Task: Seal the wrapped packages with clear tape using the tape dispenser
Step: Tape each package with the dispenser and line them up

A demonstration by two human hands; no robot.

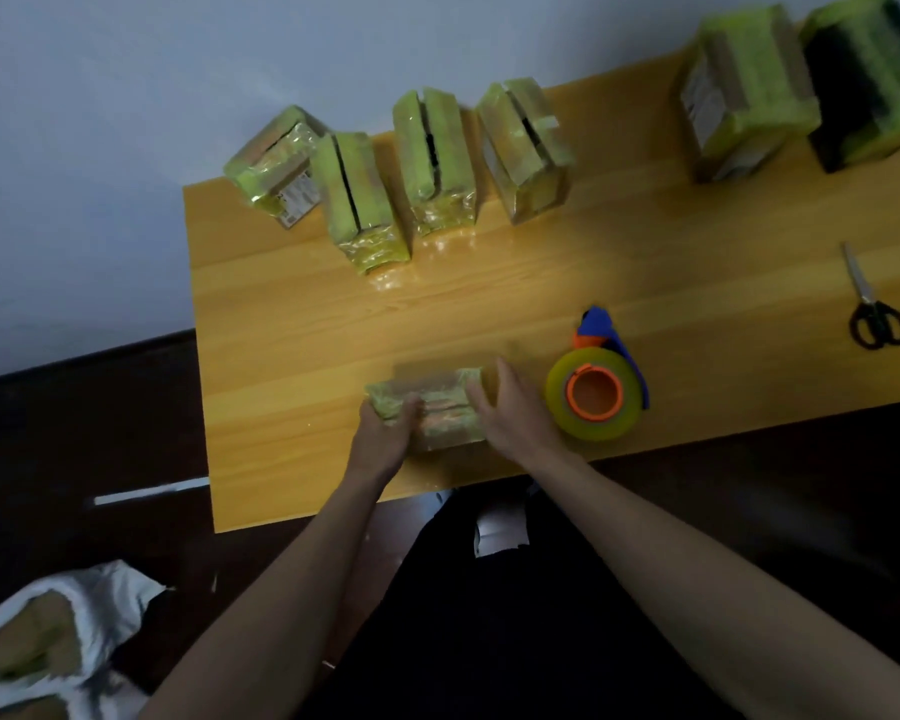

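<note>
Wooden table (pixel 645 241) fills view. Six wrapped packages along far edge: row of four (pixel 432 158) at left, two bigger ones (pixel 744 90) at far right. Near edge: small wrapped package (pixel 437 407), blurred, between both hands. Left hand (pixel 385 433) grips its left end, fingers curled round. Right hand (pixel 515 407) lies on its right end, fingers straight. Tape dispenser (pixel 596 387) just beside right hand. Scissors (pixel 874 309) well apart, right.

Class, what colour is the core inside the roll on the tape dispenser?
Orange; the tape dispenser shows it clearly in the head view.
</note>
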